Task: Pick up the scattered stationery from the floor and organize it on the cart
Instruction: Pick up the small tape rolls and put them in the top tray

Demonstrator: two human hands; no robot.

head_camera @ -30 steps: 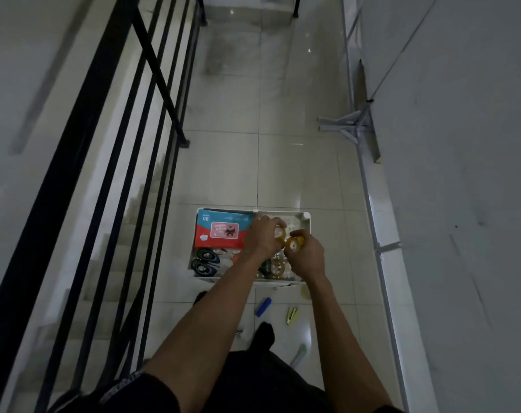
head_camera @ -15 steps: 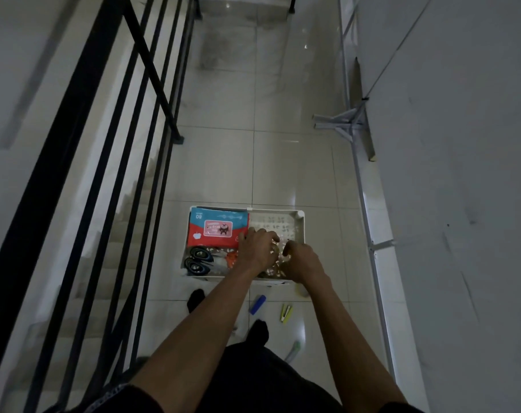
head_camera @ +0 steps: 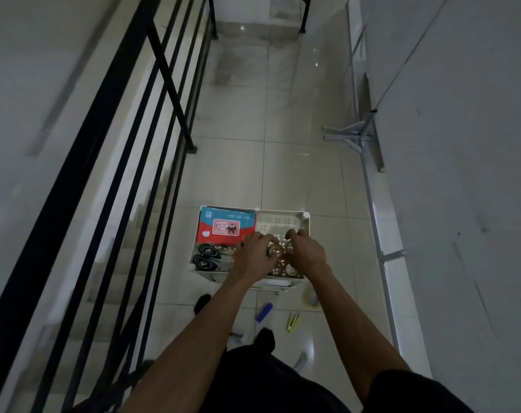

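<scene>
Head: left hand (head_camera: 253,257) grips tape roll (head_camera: 275,250) by "08" notebook (head_camera: 227,225); right hand (head_camera: 308,253) grip unclear.

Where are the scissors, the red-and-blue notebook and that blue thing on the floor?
scissors (head_camera: 208,251): head view, black handle.
red-and-blue notebook (head_camera: 226,227): head view, pink label on cover.
blue thing (head_camera: 264,312): head view, middle of its body.
</scene>
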